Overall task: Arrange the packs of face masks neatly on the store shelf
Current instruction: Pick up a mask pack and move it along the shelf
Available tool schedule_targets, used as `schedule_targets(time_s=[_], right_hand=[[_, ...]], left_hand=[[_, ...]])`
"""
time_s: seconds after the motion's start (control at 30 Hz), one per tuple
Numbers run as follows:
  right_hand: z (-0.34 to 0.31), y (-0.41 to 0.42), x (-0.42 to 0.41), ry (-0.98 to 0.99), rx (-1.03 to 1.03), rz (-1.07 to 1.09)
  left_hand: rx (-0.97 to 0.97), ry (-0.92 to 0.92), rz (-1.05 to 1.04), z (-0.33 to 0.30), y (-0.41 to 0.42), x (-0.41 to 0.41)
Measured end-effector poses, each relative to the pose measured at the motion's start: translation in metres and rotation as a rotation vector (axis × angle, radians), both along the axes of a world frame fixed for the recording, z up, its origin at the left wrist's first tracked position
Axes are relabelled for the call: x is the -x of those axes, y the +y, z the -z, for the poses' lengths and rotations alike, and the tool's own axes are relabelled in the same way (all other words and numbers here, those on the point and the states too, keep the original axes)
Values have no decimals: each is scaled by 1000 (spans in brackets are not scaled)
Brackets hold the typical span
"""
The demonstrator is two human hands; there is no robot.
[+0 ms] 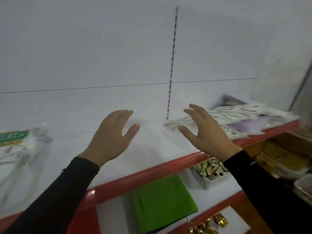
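Our left hand and right hand hover apart, fingers spread, holding nothing — reaching, we judge, toward the mask packs heaped along the shelf.

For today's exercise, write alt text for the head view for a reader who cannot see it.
A left hand and a right hand, both open and holding nothing, reach over a white shelf with a red front edge. Face mask packs lie in a loose spread to the right.

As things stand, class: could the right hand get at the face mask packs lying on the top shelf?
Probably yes. The right hand is open and holds nothing, hovering just left of the face mask packs on the top shelf, with nothing visible between them.
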State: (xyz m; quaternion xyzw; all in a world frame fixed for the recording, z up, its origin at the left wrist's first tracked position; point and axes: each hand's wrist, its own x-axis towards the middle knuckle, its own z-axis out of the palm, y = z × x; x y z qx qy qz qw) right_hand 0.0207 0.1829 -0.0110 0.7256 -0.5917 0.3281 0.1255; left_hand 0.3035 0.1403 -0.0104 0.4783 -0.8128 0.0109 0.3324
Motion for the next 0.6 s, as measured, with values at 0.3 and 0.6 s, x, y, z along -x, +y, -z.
schedule_targets(time_s=[0.3,0.6], right_hand=[[4,43,167,-7,-16,164],[4,52,310,19,-15,260]], left_hand=[[12,-27,141,4,-8,169],[11,-99,214,-4,-22,320]])
